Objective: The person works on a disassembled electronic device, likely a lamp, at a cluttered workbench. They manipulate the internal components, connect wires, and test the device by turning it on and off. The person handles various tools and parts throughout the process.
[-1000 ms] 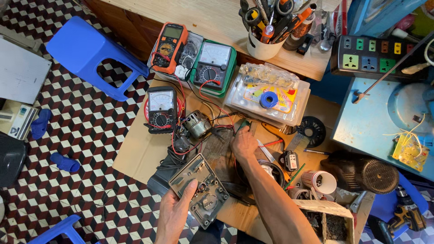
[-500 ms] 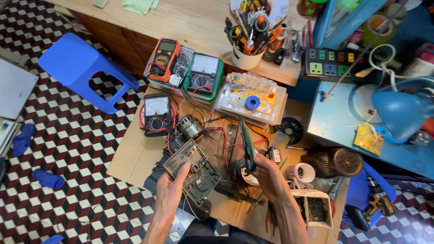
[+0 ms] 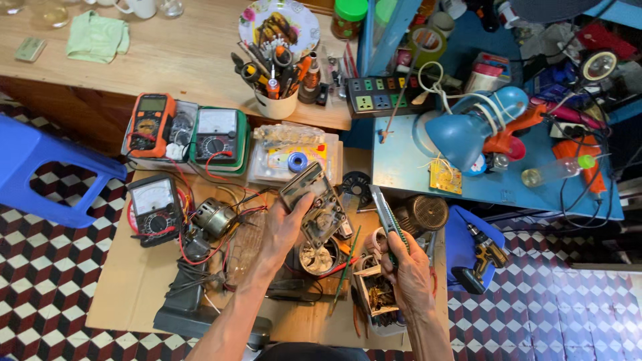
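1. Holding a grey metal-and-plastic chassis part (image 3: 314, 204): the left hand (image 3: 284, 230) has its grip pressed around the part's lower edge and keeps it lifted clear of the low worktop (image 3: 127, 287), tilted, just above a small round cup of bits (image 3: 315, 257).
2. Right hand (image 3: 409, 274): grip wrapped around a utility knife (image 3: 386, 217), blade end pointing up and away from the body, just right of the held part.
3. Risk, as a judgement: the knife tip stands close to the left fingers; a slip while prying could nick them or the red leads (image 3: 200, 251) below. The part is held by one edge only, so a knock could drop it into the cup.
4. Low worktop: brown board crowded with a small electric motor (image 3: 215, 217), a black analogue multimeter (image 3: 154, 207), tangled wires and a dark tool body (image 3: 194, 311) at the near edge.
5. Behind: an orange digital multimeter (image 3: 150, 125) and a green-cased analogue meter (image 3: 217, 137), a clear parts box (image 3: 294, 160), a white cup of screwdrivers (image 3: 275, 103), a power strip (image 3: 381, 100).
6. Right: blue bench (image 3: 414, 167) with a blue desk lamp (image 3: 468, 134); a cordless drill (image 3: 478, 257) beside it.
7. Room: checkered tile floor (image 3: 53, 267), blue plastic stool (image 3: 40, 170) at left, long wooden table (image 3: 180, 60) beyond.
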### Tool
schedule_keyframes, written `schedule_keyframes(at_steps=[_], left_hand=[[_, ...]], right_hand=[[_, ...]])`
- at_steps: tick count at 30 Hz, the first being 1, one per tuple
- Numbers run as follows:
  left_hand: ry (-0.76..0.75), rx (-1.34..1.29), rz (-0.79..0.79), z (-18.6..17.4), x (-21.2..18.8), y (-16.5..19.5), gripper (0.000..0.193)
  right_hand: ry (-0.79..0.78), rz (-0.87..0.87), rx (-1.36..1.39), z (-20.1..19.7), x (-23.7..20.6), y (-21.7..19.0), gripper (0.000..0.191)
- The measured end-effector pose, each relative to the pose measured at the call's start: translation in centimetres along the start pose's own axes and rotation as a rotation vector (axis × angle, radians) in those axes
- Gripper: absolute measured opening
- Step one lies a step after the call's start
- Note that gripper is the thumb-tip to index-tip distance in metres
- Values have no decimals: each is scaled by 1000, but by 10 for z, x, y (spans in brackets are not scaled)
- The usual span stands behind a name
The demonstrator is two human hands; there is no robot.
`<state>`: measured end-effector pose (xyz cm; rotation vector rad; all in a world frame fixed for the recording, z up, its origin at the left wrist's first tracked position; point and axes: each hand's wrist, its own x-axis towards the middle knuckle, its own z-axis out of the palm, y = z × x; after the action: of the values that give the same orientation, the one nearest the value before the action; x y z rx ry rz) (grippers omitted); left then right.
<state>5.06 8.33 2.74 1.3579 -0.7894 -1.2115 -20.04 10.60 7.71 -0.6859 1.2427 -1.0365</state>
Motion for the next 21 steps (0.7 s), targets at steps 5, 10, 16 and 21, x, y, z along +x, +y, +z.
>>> schedule_keyframes(at_steps=[5, 10, 16, 21], left_hand=[[-205, 49, 136, 82, 70, -1, 42], [-303, 125, 219, 140, 110, 0, 40], [-317, 150, 145, 182, 136, -1, 39], [-303, 368, 170, 201, 153, -12, 39]], right_hand=[[173, -6, 61, -45, 27, -14, 24], [182, -28, 148, -91, 43, -29, 29], [198, 126, 143, -127, 58, -47, 48], [-26, -45, 21, -147, 107, -40, 54]])
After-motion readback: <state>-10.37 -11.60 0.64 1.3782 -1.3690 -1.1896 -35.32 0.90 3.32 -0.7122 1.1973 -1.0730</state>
